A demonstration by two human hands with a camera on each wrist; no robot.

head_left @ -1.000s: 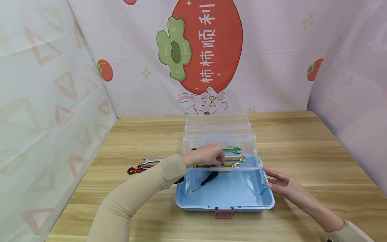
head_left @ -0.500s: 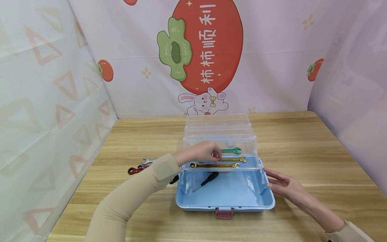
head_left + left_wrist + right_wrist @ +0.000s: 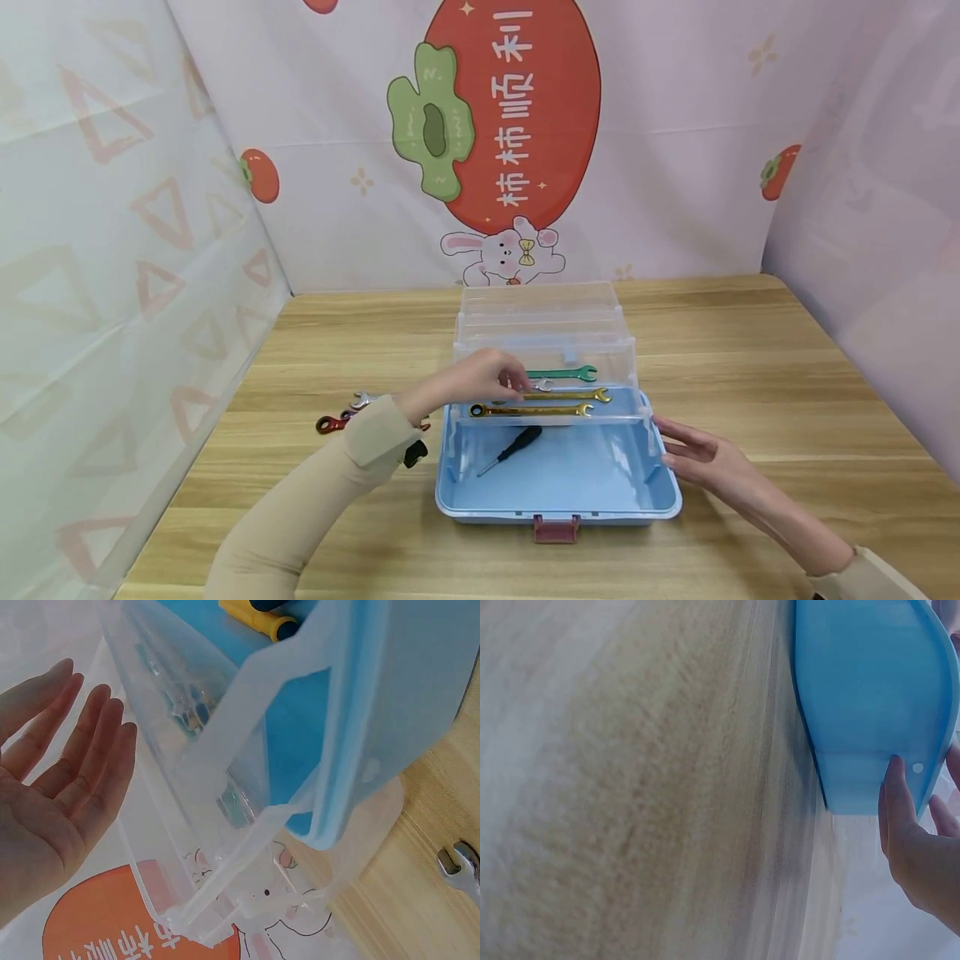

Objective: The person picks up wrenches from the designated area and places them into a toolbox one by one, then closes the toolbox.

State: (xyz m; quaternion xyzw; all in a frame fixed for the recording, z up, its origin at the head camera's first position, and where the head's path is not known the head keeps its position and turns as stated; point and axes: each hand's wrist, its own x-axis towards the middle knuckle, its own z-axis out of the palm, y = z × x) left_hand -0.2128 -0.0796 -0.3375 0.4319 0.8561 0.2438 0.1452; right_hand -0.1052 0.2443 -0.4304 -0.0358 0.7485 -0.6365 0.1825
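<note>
My left hand [image 3: 480, 379] hovers over the clear plastic tray [image 3: 551, 421] of a blue toolbox [image 3: 592, 483]. In the left wrist view its fingers [image 3: 94, 742] are relaxed, with nothing in the palm. Below and right of it lie two gold wrenches [image 3: 532, 411], a silver wrench [image 3: 542, 385] and a green wrench [image 3: 573, 373], partly covered by the hand. My right hand [image 3: 712, 462] touches the toolbox's right side. In the right wrist view a fairly straight finger [image 3: 900, 795] lies on the outer wall, with others near the rim.
A black-handled screwdriver [image 3: 513, 447] lies on the toolbox floor. Left of the box, partly behind my sleeve, are a red wrench [image 3: 328, 424] and another silver wrench [image 3: 363, 400] on the wooden table [image 3: 345, 333]. A reddish latch [image 3: 556, 530] hangs at the front.
My left hand has drawn back to the left, uncovering the front gold wrench and the end of a silver one in the tray. My right hand has stayed put.
</note>
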